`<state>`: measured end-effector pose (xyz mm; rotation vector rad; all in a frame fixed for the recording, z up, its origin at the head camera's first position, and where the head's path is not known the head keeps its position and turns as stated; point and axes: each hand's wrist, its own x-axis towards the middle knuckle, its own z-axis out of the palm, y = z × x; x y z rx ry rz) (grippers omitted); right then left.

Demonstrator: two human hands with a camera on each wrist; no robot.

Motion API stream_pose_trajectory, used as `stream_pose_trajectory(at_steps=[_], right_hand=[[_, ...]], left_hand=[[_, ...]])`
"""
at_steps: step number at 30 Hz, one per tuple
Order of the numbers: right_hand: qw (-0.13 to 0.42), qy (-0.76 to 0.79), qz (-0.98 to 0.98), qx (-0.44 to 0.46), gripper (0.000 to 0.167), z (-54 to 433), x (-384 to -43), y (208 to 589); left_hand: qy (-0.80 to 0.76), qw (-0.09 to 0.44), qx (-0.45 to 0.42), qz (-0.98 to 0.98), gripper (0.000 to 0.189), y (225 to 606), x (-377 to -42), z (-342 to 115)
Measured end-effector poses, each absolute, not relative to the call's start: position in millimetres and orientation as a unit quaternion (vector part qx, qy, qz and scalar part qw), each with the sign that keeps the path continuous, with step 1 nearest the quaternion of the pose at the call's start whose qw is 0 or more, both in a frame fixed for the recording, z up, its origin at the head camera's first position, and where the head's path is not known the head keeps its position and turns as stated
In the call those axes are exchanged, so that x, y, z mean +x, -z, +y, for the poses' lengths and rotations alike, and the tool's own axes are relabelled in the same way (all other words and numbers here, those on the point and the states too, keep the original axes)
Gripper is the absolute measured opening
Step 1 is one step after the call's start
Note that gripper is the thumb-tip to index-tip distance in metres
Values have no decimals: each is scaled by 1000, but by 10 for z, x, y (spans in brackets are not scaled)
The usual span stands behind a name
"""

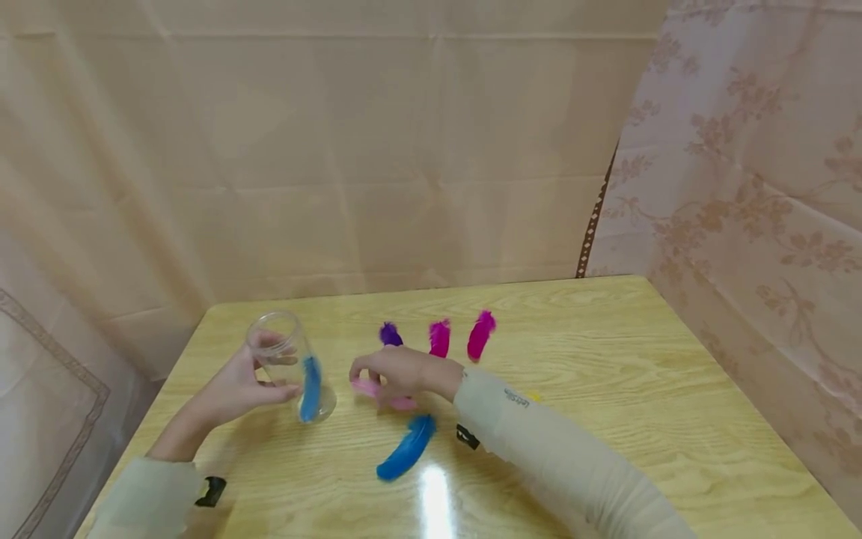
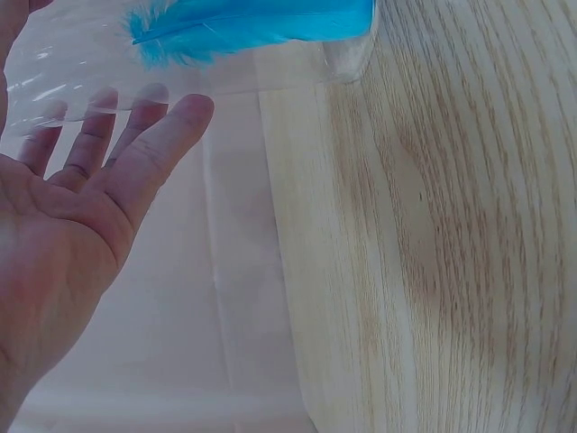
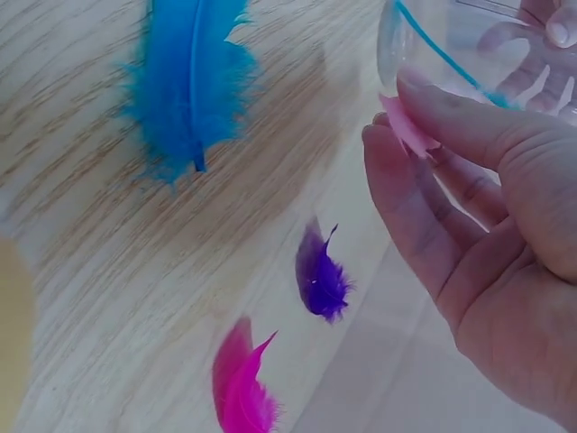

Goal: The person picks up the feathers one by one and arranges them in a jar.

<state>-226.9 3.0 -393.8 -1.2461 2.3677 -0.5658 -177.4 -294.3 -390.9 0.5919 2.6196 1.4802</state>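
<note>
My left hand point(image 1: 236, 383) grips a clear cup point(image 1: 300, 340), its thumb on the near side and fingers round the far side. The cup leans, its mouth up and to the left. Inside it lies a blue feather point(image 1: 311, 389), also large in the left wrist view. Between thumb and fingertips my right hand point(image 1: 407, 369) pinches a light pink feather point(image 1: 366, 387), just right of the cup. The right wrist view shows only a small part of that pink feather point(image 3: 410, 131), near the cup's base.
A second blue feather point(image 1: 407, 449) lies on the wooden table point(image 1: 606, 344) in front of my right hand. Behind it are a purple feather point(image 1: 390, 335) and two magenta feathers point(image 1: 440, 338) point(image 1: 481, 337). Something yellow point(image 1: 533, 397) shows past my right sleeve. Curtains hang behind the table.
</note>
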Motion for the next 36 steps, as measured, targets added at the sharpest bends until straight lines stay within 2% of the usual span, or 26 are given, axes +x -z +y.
stream_pose_trajectory(at_steps=[10,16,22,28,36], right_hand=[[181,236,837,-460,54,-45,-2287,3819],[169,250,835,-461,49,-96,-2331,3733],[112,273,830,-473,45,-171,-2349,3648],[84,348,826,-435,46,-220,-2341,3573],[72,401,821,-400,33,-251,-2350,3524]], left_hand=[[-485,38,195,852,72,3899,-1783,-2943],[-484,40,192,853,74,3884,-1779,-2937],[-504,52,194,840,76,3896,-1783,-2948],[-500,52,191,843,76,3914,-1791,-2941],[-499,53,188,844,75,3901,-1774,-2939]])
